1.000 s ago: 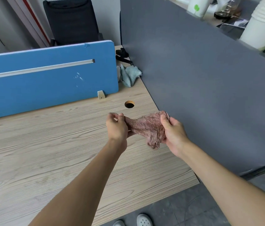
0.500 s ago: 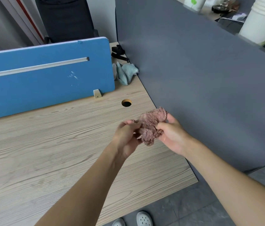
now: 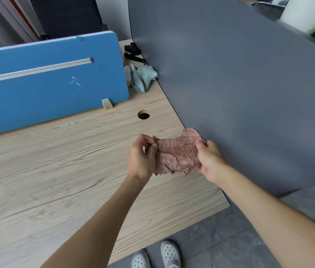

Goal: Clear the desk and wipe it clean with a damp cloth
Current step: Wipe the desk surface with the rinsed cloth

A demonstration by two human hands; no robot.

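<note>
Pink cloth [image 3: 178,155] — bunched half a second ago — is now stretched open above the desk [image 3: 56,171] near its right edge, left hand [image 3: 141,157] and right hand [image 3: 209,159] each pinching an end; wiping judged imminent, not begun.

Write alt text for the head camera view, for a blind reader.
A person's left hand and right hand hold a pink cloth stretched between them over a wooden desk. A crumpled teal cloth lies at the back, between a blue divider and a grey partition.
</note>
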